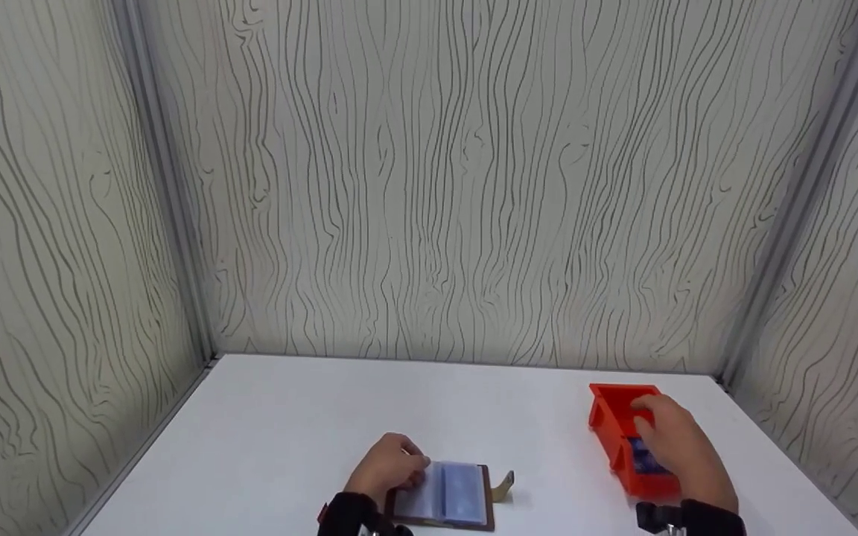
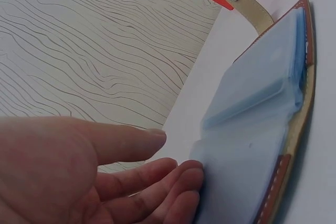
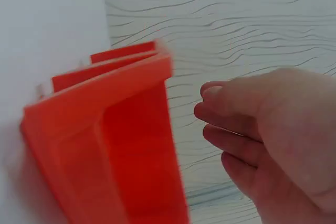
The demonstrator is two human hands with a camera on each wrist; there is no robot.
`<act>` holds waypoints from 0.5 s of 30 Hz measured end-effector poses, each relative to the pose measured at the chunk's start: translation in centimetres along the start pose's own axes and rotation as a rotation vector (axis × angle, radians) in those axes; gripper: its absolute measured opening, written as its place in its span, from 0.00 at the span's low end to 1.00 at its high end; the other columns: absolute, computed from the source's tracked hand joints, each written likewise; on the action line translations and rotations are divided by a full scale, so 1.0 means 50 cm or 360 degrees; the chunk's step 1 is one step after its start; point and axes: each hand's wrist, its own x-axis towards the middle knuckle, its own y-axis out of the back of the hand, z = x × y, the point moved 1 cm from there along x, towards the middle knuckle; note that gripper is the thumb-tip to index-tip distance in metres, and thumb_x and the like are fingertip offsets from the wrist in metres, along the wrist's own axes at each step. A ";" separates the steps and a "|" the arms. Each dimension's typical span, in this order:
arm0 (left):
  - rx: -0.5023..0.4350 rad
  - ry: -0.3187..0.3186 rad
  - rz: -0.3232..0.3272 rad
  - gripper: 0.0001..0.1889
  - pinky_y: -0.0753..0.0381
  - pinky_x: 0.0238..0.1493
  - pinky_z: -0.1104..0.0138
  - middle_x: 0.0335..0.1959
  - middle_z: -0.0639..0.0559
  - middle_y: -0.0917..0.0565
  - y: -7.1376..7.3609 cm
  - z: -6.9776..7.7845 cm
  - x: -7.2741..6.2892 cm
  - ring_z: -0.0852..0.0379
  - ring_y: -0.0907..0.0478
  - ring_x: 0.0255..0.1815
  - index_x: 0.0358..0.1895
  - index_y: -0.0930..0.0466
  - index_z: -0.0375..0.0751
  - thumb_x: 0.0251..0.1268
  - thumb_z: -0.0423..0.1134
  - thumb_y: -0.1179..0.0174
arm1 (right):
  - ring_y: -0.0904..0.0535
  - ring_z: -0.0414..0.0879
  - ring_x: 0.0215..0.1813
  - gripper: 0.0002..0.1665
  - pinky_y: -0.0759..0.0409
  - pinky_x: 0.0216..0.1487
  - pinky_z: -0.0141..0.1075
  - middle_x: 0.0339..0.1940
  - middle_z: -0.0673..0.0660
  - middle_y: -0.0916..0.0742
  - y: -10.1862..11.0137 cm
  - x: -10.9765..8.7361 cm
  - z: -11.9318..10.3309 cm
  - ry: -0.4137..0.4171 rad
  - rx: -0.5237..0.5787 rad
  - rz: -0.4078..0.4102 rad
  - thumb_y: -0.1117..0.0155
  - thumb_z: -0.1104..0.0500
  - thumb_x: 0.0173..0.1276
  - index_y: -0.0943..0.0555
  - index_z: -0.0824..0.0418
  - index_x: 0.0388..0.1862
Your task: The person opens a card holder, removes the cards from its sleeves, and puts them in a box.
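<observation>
A likely light, slippery album (image 1: 464, 493), best held by its edges, is touched by loose left fingers (image 2: 181, 181); empty right fingers (image 3: 231, 141) are half-curled.

brown booklet (image 1: 464, 494): open, flat, clear sleeves; red bin (image 1: 612, 441): right of booklet; blue contents (image 1: 644, 459) inside

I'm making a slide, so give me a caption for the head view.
Left grip at an open booklet, right grip over a red bin on a white table.
</observation>
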 end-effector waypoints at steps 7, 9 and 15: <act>-0.0064 0.0028 0.0028 0.07 0.12 0.40 0.63 0.36 0.44 0.12 0.001 -0.004 -0.001 0.56 0.14 0.34 0.42 0.18 0.34 0.71 0.34 0.32 | 0.14 0.54 0.59 0.20 0.11 0.62 0.59 0.58 0.59 0.09 -0.044 -0.047 -0.172 0.0223 0.0066 -0.0175 0.32 0.58 0.77 0.15 0.63 0.64; -0.0079 0.0032 0.0029 0.07 0.12 0.40 0.64 0.36 0.44 0.13 0.000 -0.004 0.000 0.56 0.14 0.34 0.42 0.18 0.34 0.70 0.34 0.32 | 0.13 0.55 0.61 0.19 0.13 0.64 0.59 0.59 0.58 0.09 -0.079 -0.058 -0.217 0.0298 0.0054 -0.0278 0.29 0.57 0.75 0.14 0.61 0.62; 0.0020 0.0001 0.0034 0.09 0.12 0.40 0.62 0.34 0.46 0.13 -0.007 -0.006 0.002 0.56 0.14 0.34 0.43 0.16 0.33 0.71 0.37 0.32 | 0.17 0.61 0.70 0.27 0.21 0.73 0.67 0.67 0.63 0.12 -0.174 -0.076 -0.307 0.0376 -0.0078 -0.0540 0.25 0.53 0.72 0.16 0.61 0.65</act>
